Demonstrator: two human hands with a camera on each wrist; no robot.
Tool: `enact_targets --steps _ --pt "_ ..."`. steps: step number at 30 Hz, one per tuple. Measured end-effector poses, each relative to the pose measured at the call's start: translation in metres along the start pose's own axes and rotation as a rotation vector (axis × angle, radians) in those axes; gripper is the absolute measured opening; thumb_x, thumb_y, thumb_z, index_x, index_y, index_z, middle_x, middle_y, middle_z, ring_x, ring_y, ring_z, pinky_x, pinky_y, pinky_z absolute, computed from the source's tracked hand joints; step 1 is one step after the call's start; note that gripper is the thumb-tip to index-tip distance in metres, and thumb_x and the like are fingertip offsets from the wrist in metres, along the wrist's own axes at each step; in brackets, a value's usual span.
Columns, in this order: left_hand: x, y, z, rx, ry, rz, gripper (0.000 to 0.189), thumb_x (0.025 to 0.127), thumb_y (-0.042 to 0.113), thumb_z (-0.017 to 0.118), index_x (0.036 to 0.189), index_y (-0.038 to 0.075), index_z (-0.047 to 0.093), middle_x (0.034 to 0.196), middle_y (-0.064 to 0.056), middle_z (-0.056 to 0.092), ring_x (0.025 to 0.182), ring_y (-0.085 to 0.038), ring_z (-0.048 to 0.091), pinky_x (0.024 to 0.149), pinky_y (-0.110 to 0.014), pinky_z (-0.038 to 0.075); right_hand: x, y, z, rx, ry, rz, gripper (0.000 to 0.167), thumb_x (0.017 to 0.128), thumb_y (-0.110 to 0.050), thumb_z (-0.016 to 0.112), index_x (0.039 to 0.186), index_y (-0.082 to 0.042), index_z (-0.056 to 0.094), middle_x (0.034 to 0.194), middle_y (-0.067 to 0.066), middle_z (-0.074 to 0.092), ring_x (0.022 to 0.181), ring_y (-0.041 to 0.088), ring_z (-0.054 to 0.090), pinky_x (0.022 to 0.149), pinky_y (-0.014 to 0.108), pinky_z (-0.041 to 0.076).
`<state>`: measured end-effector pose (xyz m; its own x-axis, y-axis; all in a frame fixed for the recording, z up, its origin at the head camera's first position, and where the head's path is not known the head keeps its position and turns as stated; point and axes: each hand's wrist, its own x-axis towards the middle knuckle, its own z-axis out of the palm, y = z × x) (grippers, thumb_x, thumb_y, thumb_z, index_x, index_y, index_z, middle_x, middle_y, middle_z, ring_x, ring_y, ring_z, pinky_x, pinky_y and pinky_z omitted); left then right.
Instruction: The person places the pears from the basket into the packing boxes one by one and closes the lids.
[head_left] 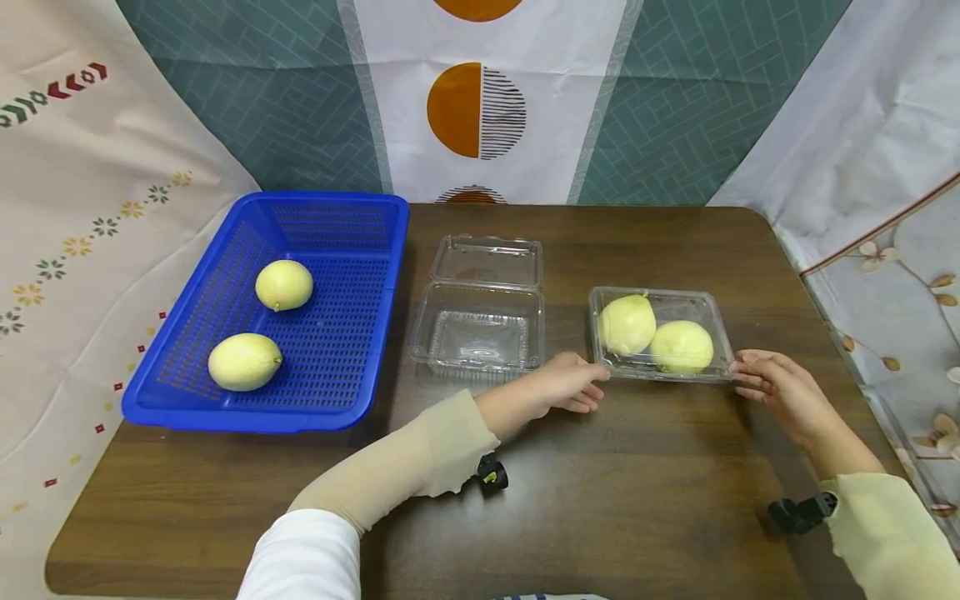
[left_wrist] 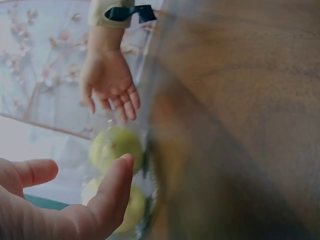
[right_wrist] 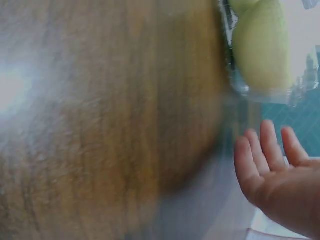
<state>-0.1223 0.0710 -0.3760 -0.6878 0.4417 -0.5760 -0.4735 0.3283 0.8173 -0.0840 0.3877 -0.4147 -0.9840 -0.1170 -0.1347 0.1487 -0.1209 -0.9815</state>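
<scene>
A clear plastic clamshell box (head_left: 658, 335), its lid apparently down, lies at the right of the table with two pale yellow oval fruits (head_left: 682, 347) inside. At its front left corner is my left hand (head_left: 558, 385), thumb and fingers spread apart. My right hand (head_left: 780, 390) is by the box's right end, fingers loosely extended. In the right wrist view its fingers (right_wrist: 268, 145) stand a little apart from the box (right_wrist: 265, 92). The left wrist view shows both fruits (left_wrist: 116, 145) beyond my left fingers. Neither hand grips anything.
Left of the box stands another clear clamshell box (head_left: 480, 333) with its lid folded back. A blue plastic basket (head_left: 386, 325) at the left holds two similar fruits (head_left: 244, 362). Patterned cloths (head_left: 300, 92) hang behind and beside the brown table (head_left: 622, 517).
</scene>
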Motion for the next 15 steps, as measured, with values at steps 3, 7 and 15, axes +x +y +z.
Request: enact_targets --steps 3,7,15 --pt "-0.008 0.002 -0.008 0.022 -0.006 0.047 0.025 0.093 0.015 0.054 0.110 -0.003 0.056 0.105 -0.021 0.067 0.095 -0.034 0.067 0.071 -0.027 0.056 0.000 -0.005 0.004 0.015 0.090 -0.041 0.020 0.101 -0.009 0.040 0.102 -0.019 0.057 0.096 -0.012 0.064 0.089 0.000 0.061 0.074 0.014 0.048" --pt "-0.018 0.002 -0.016 0.003 -0.008 0.116 0.019 0.091 0.008 0.052 0.105 -0.003 0.056 0.103 -0.022 0.067 0.094 -0.038 0.066 0.059 -0.022 0.053 -0.001 -0.011 0.013 -0.034 0.249 -0.082 0.011 0.099 -0.011 0.047 0.100 -0.018 0.056 0.096 -0.014 0.062 0.091 -0.003 0.056 0.073 0.010 0.046" --pt "-0.040 -0.002 -0.039 0.026 0.118 0.338 0.019 0.092 0.005 0.049 0.106 -0.004 0.057 0.105 -0.022 0.065 0.095 -0.038 0.064 0.073 -0.029 0.055 0.000 -0.026 0.037 -0.422 0.464 -0.036 0.032 0.095 -0.027 0.057 0.125 -0.018 0.053 0.105 -0.022 0.052 0.098 -0.006 0.047 0.075 0.005 0.037"
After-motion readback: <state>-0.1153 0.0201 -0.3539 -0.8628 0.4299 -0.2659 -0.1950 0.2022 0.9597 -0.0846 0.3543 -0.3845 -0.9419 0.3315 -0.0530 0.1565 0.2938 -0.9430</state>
